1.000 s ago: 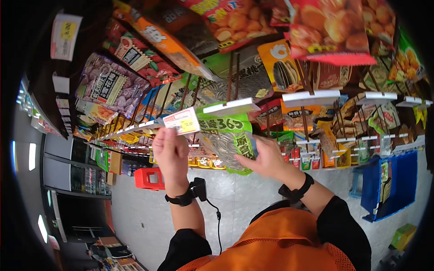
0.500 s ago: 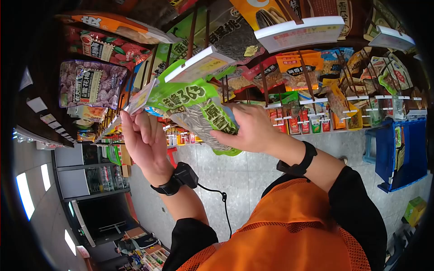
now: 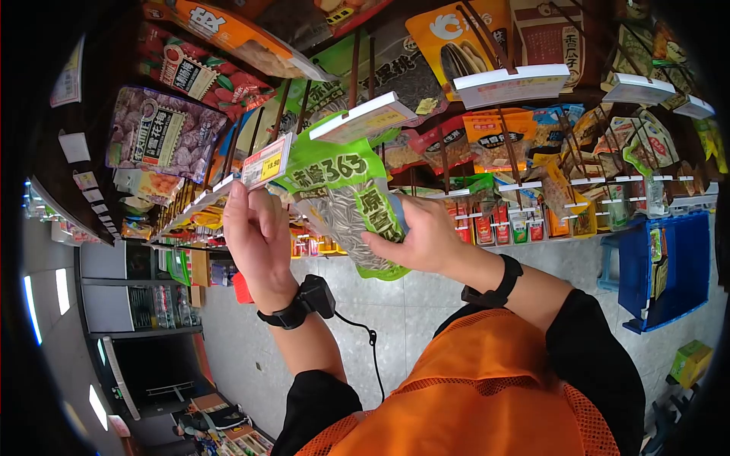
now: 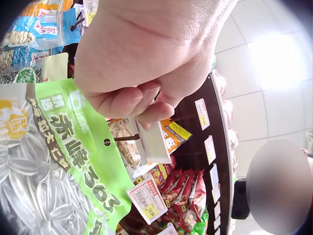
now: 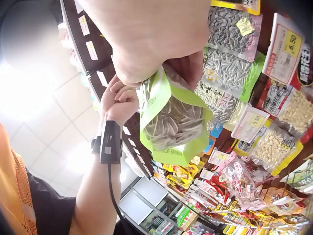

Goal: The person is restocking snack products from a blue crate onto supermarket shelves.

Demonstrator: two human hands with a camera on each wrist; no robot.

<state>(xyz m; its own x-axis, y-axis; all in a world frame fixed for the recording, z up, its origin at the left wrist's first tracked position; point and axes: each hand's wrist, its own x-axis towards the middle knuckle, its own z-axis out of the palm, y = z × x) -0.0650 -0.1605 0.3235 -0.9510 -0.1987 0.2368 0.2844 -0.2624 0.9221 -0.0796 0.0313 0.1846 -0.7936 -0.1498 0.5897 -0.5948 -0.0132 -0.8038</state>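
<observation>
My right hand [image 3: 430, 235] grips a green and clear bag of sunflower seeds [image 3: 351, 216] by its side and lower part, thumb across the front. In the left wrist view the bag's hanging hole [image 4: 107, 142] lies at a thin metal display hook [image 4: 126, 138]. Fingers curled, my left hand [image 3: 258, 243] pinches the lower edge of a price tag [image 3: 266, 161] at the hook's front. In the right wrist view the seed bag [image 5: 173, 122] hangs below my right hand, its bottom toward the camera.
Bags of snacks hang on hooks all around, among them a purple bag of dried plums [image 3: 163, 137] and an orange seed bag [image 3: 456, 45]. Another white price tag [image 3: 365, 120] juts out just above the held bag. A blue crate [image 3: 669, 266] stands at the right.
The head view has shifted. My right hand has brought the seed bag leftward, closer to the tag that my left hand pinches. That tag turned away, then faces the view again.
</observation>
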